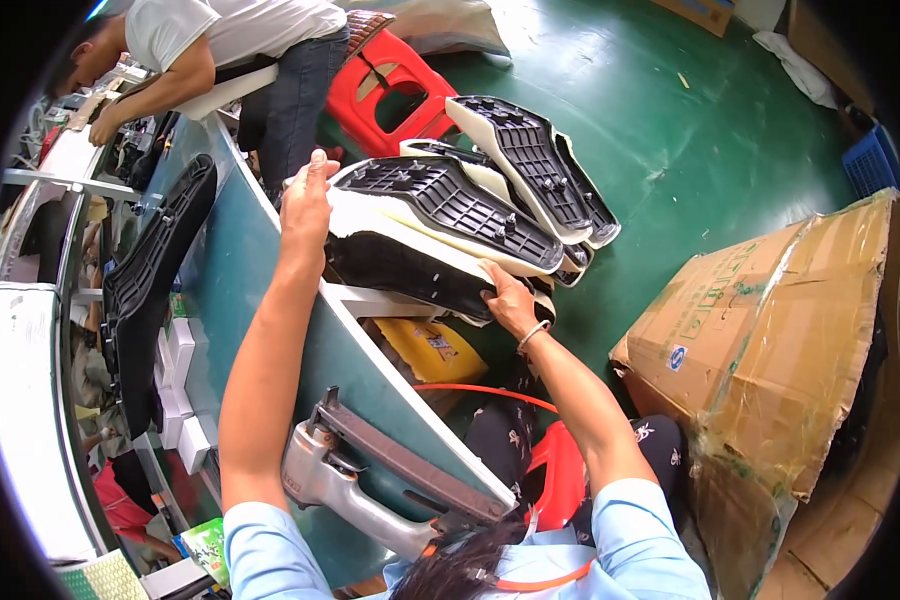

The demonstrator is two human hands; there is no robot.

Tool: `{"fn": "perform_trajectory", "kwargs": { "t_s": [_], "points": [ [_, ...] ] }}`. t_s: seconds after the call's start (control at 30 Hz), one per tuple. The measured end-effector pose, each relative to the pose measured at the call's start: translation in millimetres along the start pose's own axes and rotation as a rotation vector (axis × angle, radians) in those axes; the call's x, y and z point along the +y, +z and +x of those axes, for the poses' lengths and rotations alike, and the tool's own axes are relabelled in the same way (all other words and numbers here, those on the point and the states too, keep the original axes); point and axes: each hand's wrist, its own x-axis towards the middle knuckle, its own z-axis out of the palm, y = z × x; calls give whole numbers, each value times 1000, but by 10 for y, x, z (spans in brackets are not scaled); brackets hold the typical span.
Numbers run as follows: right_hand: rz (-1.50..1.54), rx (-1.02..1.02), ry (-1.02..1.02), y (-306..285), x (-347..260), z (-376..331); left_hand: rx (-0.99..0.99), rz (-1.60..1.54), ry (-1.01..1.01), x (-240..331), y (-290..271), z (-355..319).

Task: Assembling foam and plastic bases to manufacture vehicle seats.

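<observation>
And here you are at the right-hand edge of the worktop (pixel 235 270), both hands out on a pile of seats just past that white rim. Your left hand (pixel 308 207) is up at the far-left end of the top pale-sided seat (pixel 450 205), fingers long and pointing away, the palm side turned to the cream foam; how firmly it grips, you cannot tell from here. Your right hand (pixel 510 300) works the near-right end, thumb and fingers parted, right where cream foam meets the dark seat (pixel 400 270) beneath; whether it's clamped on one or both, you cannot tell. That top seat lies tilted with its black ribbed underside showing, and another ribbed seat (pixel 535 165) leans just behind it, away from the worktop. Down by the worktop's near-right corner lies a grey metal air tool (pixel 322 480), its long brown bar slanting toward the corner. Over at the left edge, a black seat (pixel 160 290) stands on its side, with small white boxes (pixel 178 350) near its lower end. Below the right rim there's a yellow bag (pixel 432 348), an orange hose (pixel 485 390) crossing in front. A co-worker (pixel 250 50) in a white top bends over the far end, a red stool (pixel 395 90) close by, and to your right a big cardboard box (pixel 750 310) bulges on the green floor (pixel 710 180).
</observation>
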Motion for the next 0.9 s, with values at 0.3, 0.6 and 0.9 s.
{"fn": "perform_trajectory", "kwargs": {
  "t_s": [0.3,0.6,0.9],
  "points": [
    [-480,-15,239,424,173,-95,-38,-1,-1,23,52,22],
    [482,-350,894,308,315,-305,-29,-8,20,-37,45,41],
    [-392,-715,102,-1083,-560,-649,-7,46,270,-86,81,82]
  ]
}}
